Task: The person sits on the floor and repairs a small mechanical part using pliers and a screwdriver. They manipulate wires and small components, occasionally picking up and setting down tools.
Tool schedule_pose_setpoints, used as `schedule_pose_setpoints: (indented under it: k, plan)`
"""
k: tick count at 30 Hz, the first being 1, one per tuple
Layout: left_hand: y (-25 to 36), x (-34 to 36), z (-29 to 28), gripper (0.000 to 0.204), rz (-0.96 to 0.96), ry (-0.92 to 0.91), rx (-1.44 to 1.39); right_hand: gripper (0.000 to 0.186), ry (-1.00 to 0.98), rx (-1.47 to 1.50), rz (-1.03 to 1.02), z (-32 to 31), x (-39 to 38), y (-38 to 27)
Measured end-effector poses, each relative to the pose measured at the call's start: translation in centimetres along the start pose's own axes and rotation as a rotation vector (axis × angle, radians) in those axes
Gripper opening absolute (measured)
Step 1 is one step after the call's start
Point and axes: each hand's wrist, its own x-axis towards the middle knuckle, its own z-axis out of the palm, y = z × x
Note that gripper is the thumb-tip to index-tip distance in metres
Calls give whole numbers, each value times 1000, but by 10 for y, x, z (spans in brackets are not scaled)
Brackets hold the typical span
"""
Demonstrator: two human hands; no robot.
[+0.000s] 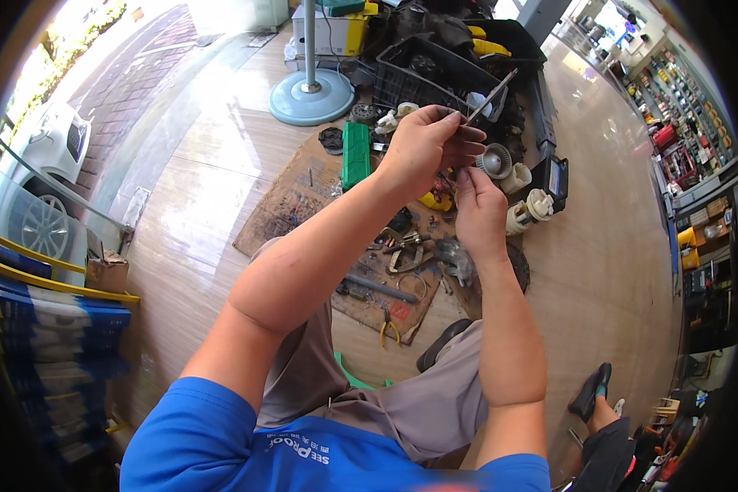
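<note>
My left hand [425, 149] is raised over the work area, its fingers closed round a slender grey rod-like tool [494, 95]. The tool's pointed end slants up to the right, and the rest of it is hidden in the hand. Just below and to the right, my right hand [481, 211] is closed in a pinch with thumb and forefinger together. What it pinches is too small or hidden to make out. Under the hands lies a dirty cardboard sheet [283, 201] with a green case [356, 154], a yellow part [437, 201], grey gloves [455, 261] and small metal pieces.
Yellow-handled pliers [390, 328] and a dark bar [381, 288] lie near my knees. A black crate [418, 78] and a round blue stand base [312, 97] stand beyond. White motor housings [530, 211] are at the right. Another person's foot [590, 394] shows at lower right.
</note>
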Motion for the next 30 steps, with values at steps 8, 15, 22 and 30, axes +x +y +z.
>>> schedule_pose_setpoints:
  k: [8, 15, 22, 30]
  plan:
    - [-8, -4, 3, 18, 56, 88, 0, 24, -6, -45, -47, 13, 0, 10]
    - [-11, -5, 3, 19, 84, 99, 21, 24, -64, -27, 2, 12, -2, 4]
    - [-11, -5, 4, 17, 66, 80, 4, 28, -75, -62, 22, 12, 1, 5]
    - [-11, -4, 0, 18, 55, 57, 83, 28, -60, -15, -21, 13, 0, 5]
